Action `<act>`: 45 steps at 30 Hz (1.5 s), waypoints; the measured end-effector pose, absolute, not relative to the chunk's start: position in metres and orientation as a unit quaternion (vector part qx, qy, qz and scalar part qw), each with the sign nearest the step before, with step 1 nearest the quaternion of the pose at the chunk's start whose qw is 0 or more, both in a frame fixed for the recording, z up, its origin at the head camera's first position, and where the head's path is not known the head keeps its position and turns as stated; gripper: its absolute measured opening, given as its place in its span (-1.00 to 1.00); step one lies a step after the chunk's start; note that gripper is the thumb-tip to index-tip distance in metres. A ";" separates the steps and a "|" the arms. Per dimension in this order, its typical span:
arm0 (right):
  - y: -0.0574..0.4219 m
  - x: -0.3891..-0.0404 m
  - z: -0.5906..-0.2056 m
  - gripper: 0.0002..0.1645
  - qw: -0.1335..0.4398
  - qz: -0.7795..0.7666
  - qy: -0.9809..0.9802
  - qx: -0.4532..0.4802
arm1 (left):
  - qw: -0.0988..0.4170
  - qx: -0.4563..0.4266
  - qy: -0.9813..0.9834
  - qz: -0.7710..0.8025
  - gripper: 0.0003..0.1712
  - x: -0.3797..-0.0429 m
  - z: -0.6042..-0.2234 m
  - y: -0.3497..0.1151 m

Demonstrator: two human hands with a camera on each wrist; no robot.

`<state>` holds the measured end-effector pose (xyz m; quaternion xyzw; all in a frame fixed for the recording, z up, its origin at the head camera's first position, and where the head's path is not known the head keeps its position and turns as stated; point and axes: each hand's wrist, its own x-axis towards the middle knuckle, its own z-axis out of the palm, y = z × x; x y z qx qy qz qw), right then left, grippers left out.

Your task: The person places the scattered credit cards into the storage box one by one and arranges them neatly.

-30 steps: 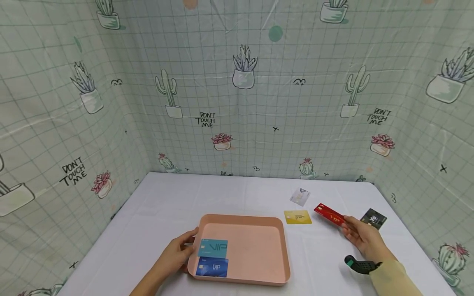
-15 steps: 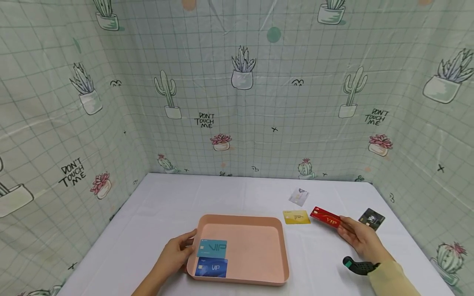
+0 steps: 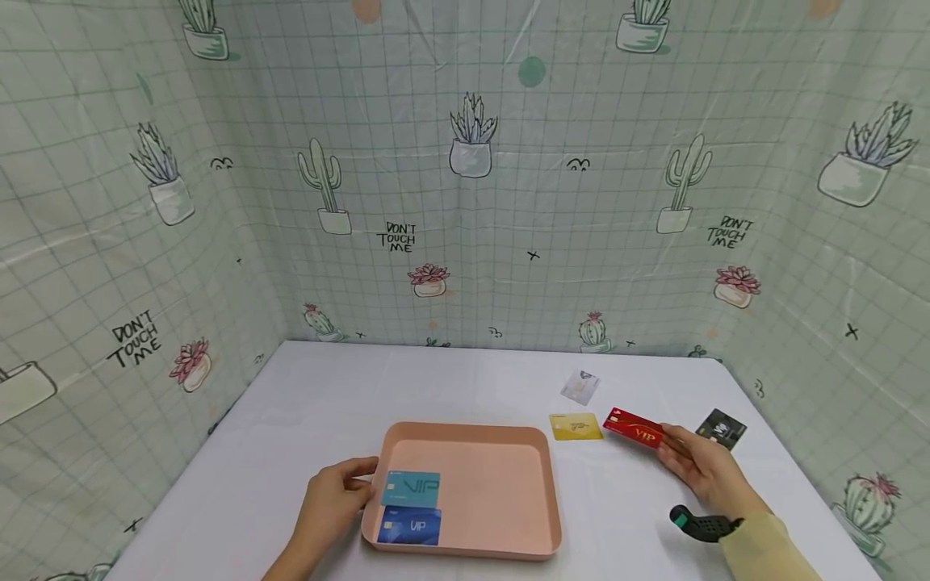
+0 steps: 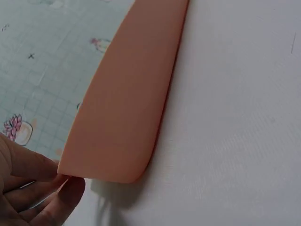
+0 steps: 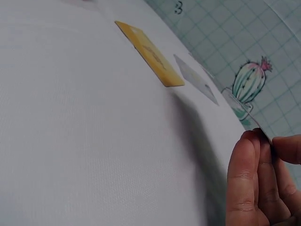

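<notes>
My right hand (image 3: 701,464) pinches a red VIP card (image 3: 632,427) by its right end, thumb against fingers. In the right wrist view the card shows nearly edge-on, held off the table, with a shadow below. My left hand (image 3: 330,500) grips the left rim of a pink tray (image 3: 501,492); the left wrist view has its fingertips (image 4: 70,190) at the tray's corner. Inside the tray, along its left side, a teal VIP card (image 3: 410,487) lies just above a blue VIP card (image 3: 408,525).
A yellow card (image 3: 576,426) lies right of the tray, with a pale silver card (image 3: 580,386) behind it. Near the table's right edge is a black card (image 3: 721,429), partly behind my right hand. Patterned cloth walls (image 3: 465,202) enclose the white table (image 3: 327,387).
My right hand has brought the red card a little to the left and turned it somewhat flatter to view. My left hand stays at the tray. The whole view shifts slightly.
</notes>
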<state>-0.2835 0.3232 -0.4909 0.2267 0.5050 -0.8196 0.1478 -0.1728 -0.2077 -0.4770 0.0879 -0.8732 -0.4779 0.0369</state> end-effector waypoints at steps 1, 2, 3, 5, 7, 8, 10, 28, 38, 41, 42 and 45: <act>0.322 -0.283 -0.491 -0.56 0.150 -0.821 0.503 0.225 | 0.040 0.089 -0.877 -0.470 -0.56 -0.173 -0.477 -0.207; 0.321 -0.283 -0.490 -0.56 0.152 -0.823 0.501 0.222 | 0.044 0.088 -0.882 -0.462 -0.56 -0.172 -0.477 -0.207; 0.320 -0.284 -0.490 -0.56 0.154 -0.824 0.499 0.218 | 0.050 0.087 -0.886 -0.453 -0.57 -0.172 -0.477 -0.206; 0.317 -0.284 -0.490 -0.57 0.159 -0.826 0.498 0.209 | 0.061 0.089 -0.894 -0.435 -0.58 -0.172 -0.477 -0.206; 0.313 -0.285 -0.489 -0.60 0.158 -0.824 0.503 0.208 | 0.069 0.088 -0.900 -0.422 -0.61 -0.171 -0.478 -0.205; 0.312 -0.285 -0.489 -0.63 0.156 -0.822 0.507 0.207 | 0.074 0.085 -0.902 -0.416 -0.62 -0.171 -0.478 -0.205; 0.309 -0.286 -0.488 -0.66 0.154 -0.820 0.510 0.207 | 0.080 0.080 -0.904 -0.411 -0.65 -0.171 -0.478 -0.206; 0.281 -0.283 -0.474 -0.74 0.166 -0.822 0.520 0.162 | 0.036 0.082 -0.922 -0.378 -0.76 -0.174 -0.471 -0.207; 0.266 -0.282 -0.464 -0.78 0.173 -0.825 0.520 0.138 | 0.042 0.070 -0.923 -0.376 -0.78 -0.178 -0.470 -0.207; 0.264 -0.283 -0.462 -0.79 0.172 -0.825 0.520 0.136 | 0.037 0.074 -0.923 -0.377 -0.78 -0.178 -0.470 -0.207; 0.263 -0.284 -0.461 -0.80 0.169 -0.824 0.522 0.138 | 0.036 0.075 -0.923 -0.377 -0.78 -0.178 -0.470 -0.207; 0.261 -0.284 -0.460 -0.80 0.169 -0.822 0.526 0.137 | 0.037 0.074 -0.924 -0.374 -0.79 -0.178 -0.469 -0.207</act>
